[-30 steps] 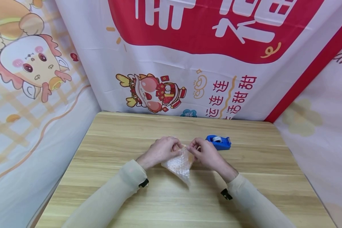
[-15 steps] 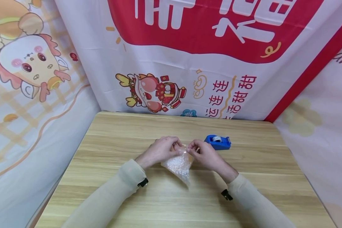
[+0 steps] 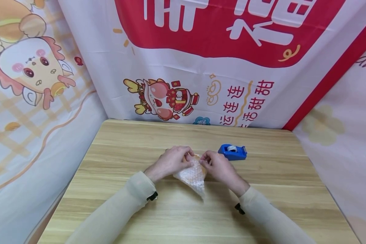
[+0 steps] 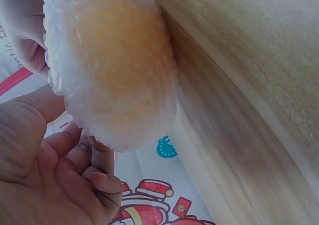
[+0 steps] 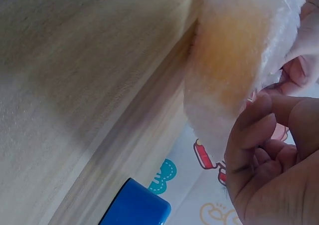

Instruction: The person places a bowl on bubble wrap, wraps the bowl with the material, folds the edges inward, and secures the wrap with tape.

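Observation:
A bubble-wrapped bundle [image 3: 192, 176] lies between both hands over the middle of the table, its pointed loose flap hanging toward the near side. Something orange shows blurred through the bubble wrap [image 4: 119, 60] in the left wrist view; its kind is hidden. On the left, the left hand [image 3: 174, 161] pinches the wrap's upper edge between thumb and curled fingers. The right hand [image 3: 219, 166] pinches the same upper edge from the other side, thumb against forefinger. In the right wrist view the right hand's fingertips [image 5: 261, 105] meet right at the wrap's edge.
A blue tape dispenser [image 3: 236, 154] with a roll of clear tape stands just beyond the right hand. The wooden table [image 3: 125, 139] ends at a printed cloth backdrop [image 3: 170, 61], with more cloth at both sides.
The right hand and forearm have shifted slightly down and left, uncovering more of the tape dispenser. The left hand stays nearly still, and the wrap's flap has stirred a little.

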Tool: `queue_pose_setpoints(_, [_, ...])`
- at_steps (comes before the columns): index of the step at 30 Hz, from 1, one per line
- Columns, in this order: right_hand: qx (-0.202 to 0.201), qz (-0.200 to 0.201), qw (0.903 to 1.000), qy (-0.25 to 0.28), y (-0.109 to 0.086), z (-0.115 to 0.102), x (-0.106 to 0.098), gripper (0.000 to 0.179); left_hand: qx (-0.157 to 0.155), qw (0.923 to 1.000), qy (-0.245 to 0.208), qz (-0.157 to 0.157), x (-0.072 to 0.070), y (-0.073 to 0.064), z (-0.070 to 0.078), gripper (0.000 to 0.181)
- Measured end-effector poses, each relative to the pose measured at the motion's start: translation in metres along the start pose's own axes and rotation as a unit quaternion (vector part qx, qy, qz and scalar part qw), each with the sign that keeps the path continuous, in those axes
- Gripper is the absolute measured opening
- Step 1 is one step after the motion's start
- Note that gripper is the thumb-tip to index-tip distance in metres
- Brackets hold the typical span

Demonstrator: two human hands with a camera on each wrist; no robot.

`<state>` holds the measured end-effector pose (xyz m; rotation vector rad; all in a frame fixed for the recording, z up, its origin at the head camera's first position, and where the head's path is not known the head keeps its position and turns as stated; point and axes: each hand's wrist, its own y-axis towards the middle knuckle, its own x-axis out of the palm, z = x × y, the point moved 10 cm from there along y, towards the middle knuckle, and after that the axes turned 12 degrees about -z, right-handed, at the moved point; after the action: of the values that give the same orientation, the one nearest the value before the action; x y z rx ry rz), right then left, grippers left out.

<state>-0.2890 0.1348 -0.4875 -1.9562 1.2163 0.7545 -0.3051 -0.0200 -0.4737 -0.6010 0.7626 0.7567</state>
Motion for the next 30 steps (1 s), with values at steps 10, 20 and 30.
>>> queue_pose_setpoints(10, [0.007, 0.059, 0.9906, -0.123, 0.000, -0.011, 0.001, 0.013, -0.010, 0.9999, -0.003, 0.002, 0.000, -0.003, -0.003, 0.023])
queue_pose_setpoints(20, [0.001, 0.072, 0.9850, -0.157, 0.001, -0.014, 0.001, 0.013, -0.027, 0.9994, -0.008, 0.019, -0.002, -0.001, -0.009, 0.017])
queue_pose_setpoints(30, [0.022, 0.059, 0.9903, -0.124, 0.006, -0.010, 0.000, 0.018, -0.036, 0.9977, 0.034, 0.045, -0.009, 0.002, -0.008, 0.014])
